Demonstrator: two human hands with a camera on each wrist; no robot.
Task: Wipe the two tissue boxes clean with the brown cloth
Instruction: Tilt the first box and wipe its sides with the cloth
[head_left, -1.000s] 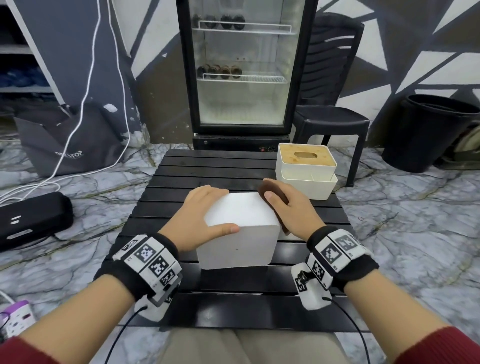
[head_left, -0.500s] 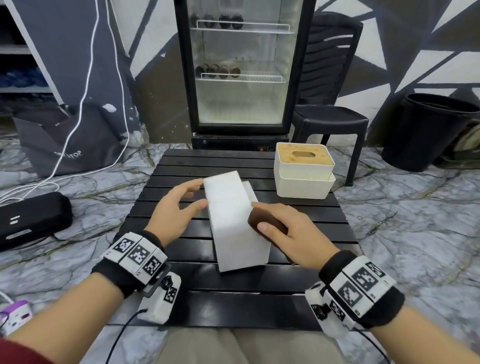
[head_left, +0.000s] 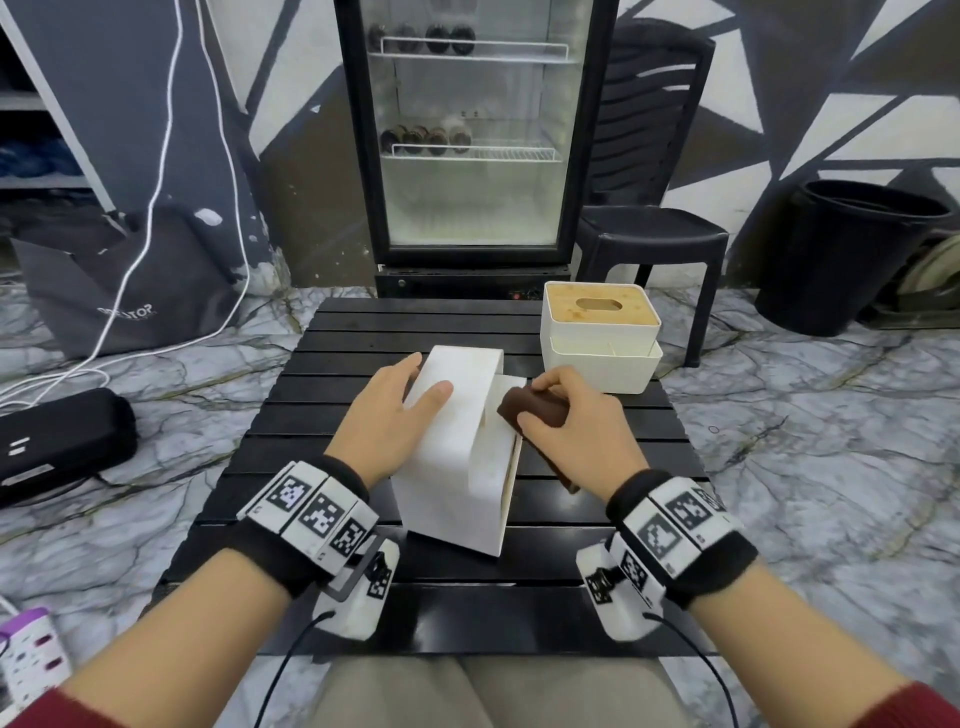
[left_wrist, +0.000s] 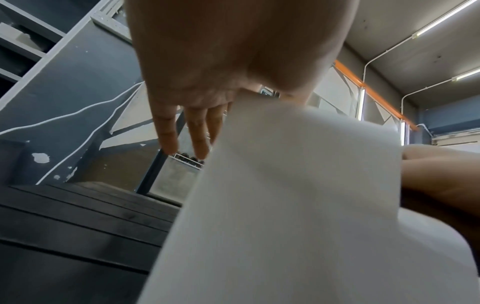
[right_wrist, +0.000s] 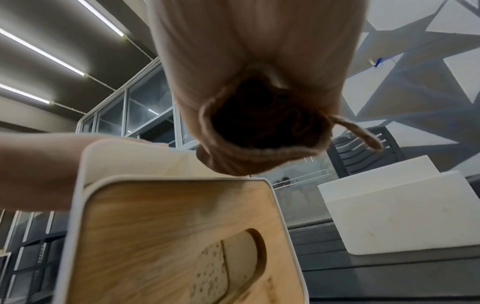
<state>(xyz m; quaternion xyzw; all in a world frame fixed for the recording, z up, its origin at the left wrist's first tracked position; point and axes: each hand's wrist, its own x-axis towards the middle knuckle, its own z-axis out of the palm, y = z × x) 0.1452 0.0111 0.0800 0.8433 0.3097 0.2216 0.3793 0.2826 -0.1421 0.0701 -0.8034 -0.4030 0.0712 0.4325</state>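
Note:
A white tissue box (head_left: 449, 467) lies on its side in the middle of the black slatted table (head_left: 363, 332). Its wooden lid (right_wrist: 179, 236) faces right, toward the right wrist view. My left hand (head_left: 410, 395) rests on the box's top face, with straight fingers (left_wrist: 168, 131) reaching past its left edge. My right hand (head_left: 540, 400) grips the bunched brown cloth (head_left: 532, 408) and presses it against the box's right side near the far end. The second tissue box (head_left: 597, 338), white with a wooden lid, stands upright at the table's back right, apart from both hands.
A glass-door fridge (head_left: 472, 135) stands behind the table, with a black plastic chair (head_left: 654, 228) to its right. A black bin (head_left: 852, 254) is on the floor at far right. A black case (head_left: 57, 441) and white cables (head_left: 156, 208) lie at the left.
The box was turned from crosswise to lengthwise. My left hand left it, then came back onto its top. The right hand slid the cloth along the right side, away from me.

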